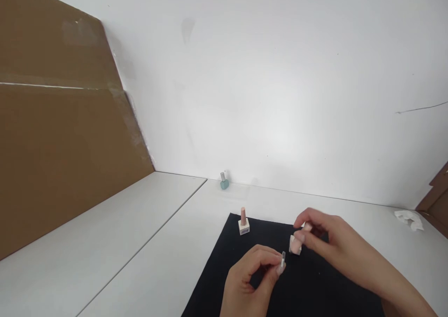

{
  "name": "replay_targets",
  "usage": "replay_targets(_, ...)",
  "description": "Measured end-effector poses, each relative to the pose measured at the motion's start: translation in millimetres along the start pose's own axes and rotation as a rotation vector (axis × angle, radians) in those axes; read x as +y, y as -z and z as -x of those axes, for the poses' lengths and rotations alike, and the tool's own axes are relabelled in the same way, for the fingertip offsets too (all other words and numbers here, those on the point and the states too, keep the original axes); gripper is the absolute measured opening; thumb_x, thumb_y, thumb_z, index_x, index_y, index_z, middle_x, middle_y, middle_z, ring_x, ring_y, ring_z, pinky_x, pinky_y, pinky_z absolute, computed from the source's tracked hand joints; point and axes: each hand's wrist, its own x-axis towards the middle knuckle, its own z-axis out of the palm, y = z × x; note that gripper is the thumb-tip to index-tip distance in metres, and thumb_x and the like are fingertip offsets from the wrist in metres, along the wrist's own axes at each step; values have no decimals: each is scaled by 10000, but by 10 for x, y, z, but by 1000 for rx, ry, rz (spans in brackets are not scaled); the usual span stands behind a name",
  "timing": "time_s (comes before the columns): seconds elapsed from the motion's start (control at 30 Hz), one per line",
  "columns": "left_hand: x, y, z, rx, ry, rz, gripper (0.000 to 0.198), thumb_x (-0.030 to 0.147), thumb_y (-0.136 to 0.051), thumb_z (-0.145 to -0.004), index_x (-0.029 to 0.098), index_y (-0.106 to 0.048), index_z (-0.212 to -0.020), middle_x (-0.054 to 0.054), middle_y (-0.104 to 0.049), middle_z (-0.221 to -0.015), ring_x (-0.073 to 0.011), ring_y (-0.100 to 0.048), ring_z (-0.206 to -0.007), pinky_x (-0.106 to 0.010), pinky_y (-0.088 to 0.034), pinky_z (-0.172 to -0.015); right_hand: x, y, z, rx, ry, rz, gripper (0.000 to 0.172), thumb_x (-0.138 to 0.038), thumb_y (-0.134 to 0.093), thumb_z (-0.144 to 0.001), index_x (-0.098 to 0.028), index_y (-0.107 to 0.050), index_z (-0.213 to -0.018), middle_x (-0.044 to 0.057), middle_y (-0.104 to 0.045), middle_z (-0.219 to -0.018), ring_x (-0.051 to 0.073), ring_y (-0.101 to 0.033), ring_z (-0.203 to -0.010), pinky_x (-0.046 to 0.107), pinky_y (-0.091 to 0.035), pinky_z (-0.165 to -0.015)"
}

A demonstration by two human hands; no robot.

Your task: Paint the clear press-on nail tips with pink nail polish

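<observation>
Low over the black cloth, my left hand (250, 277) is closed, pinching a small clear piece that resembles a nail tip (282, 262) between thumb and fingertips. My right hand (320, 233) is closed on a pale pink nail polish cap (297, 247), which tilts down to the left. The cap overlaps a white square nail polish bottle (291, 243) on the cloth; whether the two are joined, I cannot tell. Another white nail polish bottle (244, 227) with a pink cap stands upright near the cloth's back left corner.
The black cloth (210, 284) lies on a white table (140, 242) with a seam at left. By the white wall (262, 97) stands a teal nail polish bottle (224, 184). Brown cardboard (70, 135) rises at left. Crumpled white tissue (409, 219) lies at far right.
</observation>
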Motion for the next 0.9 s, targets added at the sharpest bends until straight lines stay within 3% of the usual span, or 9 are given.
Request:
replay_targets(0.13, -23, -20, -2, -10, 83, -14, 127, 156, -696, -873, 229, -719, -772, 13, -742, -799, -139, -663, -667, -207, -537, -625, -10, 34, 27, 116, 14, -104, 267, -498, -590, -1001, -257, -603, -886, 3, -790, -887, 187, -647, -809, 296, -475, -726)
replay_targets(0.3, -13, -27, 9, 23, 87, 7, 131, 140, -687, -848, 227, -717, -755, 12, -714, -780, -146, -651, -660, -216, -529, -612, -76, -20, 56, 0, 29, -126, 237, -445, -604, -1011, -251, -629, -876, -17, -798, -860, 173, -644, -787, 288, -455, -722)
replay_targets(0.47, -6, -22, 10, -27, 29, 17, 168, 101, -680, -851, 232, -740, -765, 12, -720, -779, -140, -656, -659, -209, -530, -611, -91, -87, 16, -29, 5, -64, 222, -406, -588, -1017, -246, -627, -869, -20, -791, -819, 161, -624, -734, 280, -438, -679)
replay_targets(0.67, -19, -56, 8, 19, -3, 45, 179, 84, -706, -834, 237, -758, -757, 10, -742, -796, -141, -673, -678, -205, -518, -616, -61, -52, -1, 177, 20, -42, 259, -467, -570, -1018, -254, -628, -883, 3, -795, -901, 182, -652, -811, 291, -470, -709)
replay_targets(0.9, 2, -33, 8, 5, 8, 29, 192, 75, -702, -835, 242, -761, -762, 16, -750, -803, -135, -679, -695, -192, -518, -626, -124, -81, 55, -35, 5, -22, 207, -389, -587, -1017, -254, -632, -867, -27, -797, -821, 161, -631, -736, 280, -443, -688)
